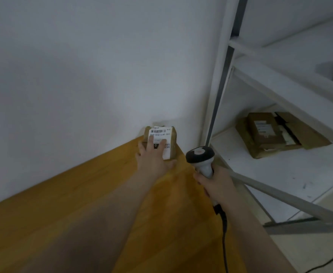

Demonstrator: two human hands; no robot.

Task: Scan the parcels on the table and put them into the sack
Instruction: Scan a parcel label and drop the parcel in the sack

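Observation:
A small brown parcel [172,137] with a white barcode label lies at the far corner of the wooden table [83,194], against the wall. My left hand [154,158] lies on top of it, fingers straight and spread across the label, thumb at its near right side. My right hand [215,184] grips the handle of a white and black barcode scanner [200,154], whose head is just right of the parcel, above the table's right edge. The scanner's black cable hangs down below my wrist. No sack is in view.
A white metal shelf rack [279,170] stands right of the table. Flat brown cardboard packages [270,133] lie on its lower shelf. A grey diagonal brace crosses in front of it. A white wall runs along the table's far edge.

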